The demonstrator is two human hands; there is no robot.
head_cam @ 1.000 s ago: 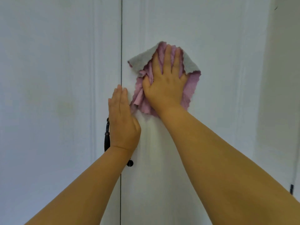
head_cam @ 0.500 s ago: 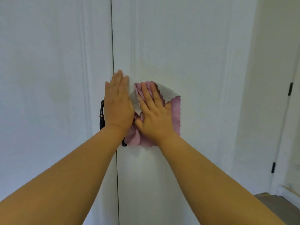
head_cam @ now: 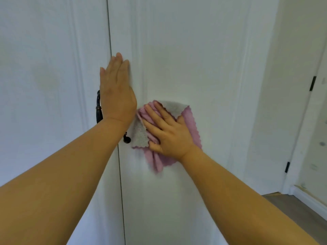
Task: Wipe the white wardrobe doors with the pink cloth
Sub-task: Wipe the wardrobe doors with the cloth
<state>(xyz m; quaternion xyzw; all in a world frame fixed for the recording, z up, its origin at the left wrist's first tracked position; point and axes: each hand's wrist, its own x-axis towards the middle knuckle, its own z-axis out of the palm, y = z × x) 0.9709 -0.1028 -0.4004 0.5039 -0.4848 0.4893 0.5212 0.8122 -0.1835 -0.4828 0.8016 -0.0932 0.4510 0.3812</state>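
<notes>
Two white wardrobe doors fill the view: the left door [head_cam: 44, 85] and the right door [head_cam: 203, 50], split by a thin dark seam. My right hand [head_cam: 168, 131] presses the pink cloth [head_cam: 192, 124], pink on one face and grey on the other, flat against the right door at mid height, fingers straight and spread. My left hand [head_cam: 116, 91] rests flat on the right door's left edge beside the seam, fingers straight and pointing up, just left of the cloth.
A dark metal handle [head_cam: 98, 108] shows behind my left hand, with its lower end [head_cam: 126, 139] under my wrist. At the right stands a white wall and a room door with black hinges [head_cam: 312, 83]. Wooden floor [head_cam: 300, 207] shows at the lower right.
My right hand has slid the cloth down the right door, from above the left hand to beside and below it. The left hand stays flat at the seam. The view has tilted down.
</notes>
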